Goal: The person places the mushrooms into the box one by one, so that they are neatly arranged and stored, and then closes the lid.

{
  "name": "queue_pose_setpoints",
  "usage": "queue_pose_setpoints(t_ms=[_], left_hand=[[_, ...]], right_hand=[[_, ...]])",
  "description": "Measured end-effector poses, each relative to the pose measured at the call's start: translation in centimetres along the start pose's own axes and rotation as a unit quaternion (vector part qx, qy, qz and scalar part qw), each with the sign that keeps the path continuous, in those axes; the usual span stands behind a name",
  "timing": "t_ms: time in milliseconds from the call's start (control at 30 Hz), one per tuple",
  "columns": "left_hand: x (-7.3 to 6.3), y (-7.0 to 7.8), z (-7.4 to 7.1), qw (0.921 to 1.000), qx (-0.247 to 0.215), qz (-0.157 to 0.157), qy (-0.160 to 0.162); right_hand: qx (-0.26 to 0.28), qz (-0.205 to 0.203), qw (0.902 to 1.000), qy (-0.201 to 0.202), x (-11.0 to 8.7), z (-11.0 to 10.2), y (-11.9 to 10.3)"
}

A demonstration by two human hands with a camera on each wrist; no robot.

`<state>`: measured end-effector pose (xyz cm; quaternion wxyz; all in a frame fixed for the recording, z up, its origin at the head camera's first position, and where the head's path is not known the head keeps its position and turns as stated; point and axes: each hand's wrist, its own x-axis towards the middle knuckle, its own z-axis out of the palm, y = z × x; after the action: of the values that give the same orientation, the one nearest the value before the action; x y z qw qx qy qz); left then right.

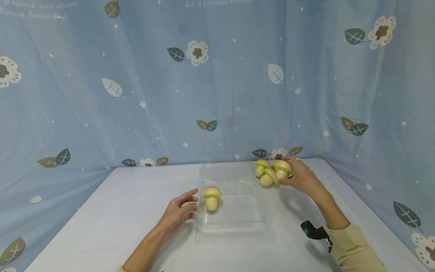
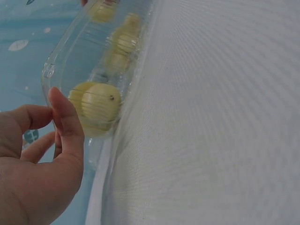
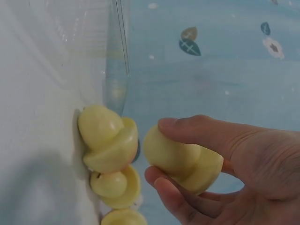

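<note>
My right hand [image 1: 302,176] grips a yellow-green toy mushroom [image 3: 171,150] with a reddish cap, thumb on one side and fingers on the other. Close beside it, more such mushrooms cluster: one mushroom [image 1: 261,168] at the back, another mushroom [image 1: 267,177] in front, and in the right wrist view a further mushroom [image 3: 123,218] at the bottom edge. A clear plastic container [image 1: 234,225] lies unfolded left of them, with a single mushroom [image 1: 211,198] inside by its left wall. My left hand [image 1: 175,213] has loosely bent, spread fingers, the fingertips right at that wall's rim.
The clear lid half [image 1: 227,170] extends toward the back of the white table [image 1: 136,196]. Behind hangs a blue curtain [image 1: 234,94] with leaves and flowers, which also runs along both sides. A black device [image 1: 314,231] sits at the right wrist.
</note>
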<state>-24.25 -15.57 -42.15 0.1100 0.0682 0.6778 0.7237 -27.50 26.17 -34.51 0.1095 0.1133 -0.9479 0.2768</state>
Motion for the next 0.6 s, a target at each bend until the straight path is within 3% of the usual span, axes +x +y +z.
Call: queue_pose_setpoints(t_ms=[600], left_hand=[[0.2, -0.3, -0.2, 0.9998, -0.014, -0.007, 0.012]], right_hand=[[0.016, -0.044, 0.9987, -0.022, -0.1, 0.7, -1.7]])
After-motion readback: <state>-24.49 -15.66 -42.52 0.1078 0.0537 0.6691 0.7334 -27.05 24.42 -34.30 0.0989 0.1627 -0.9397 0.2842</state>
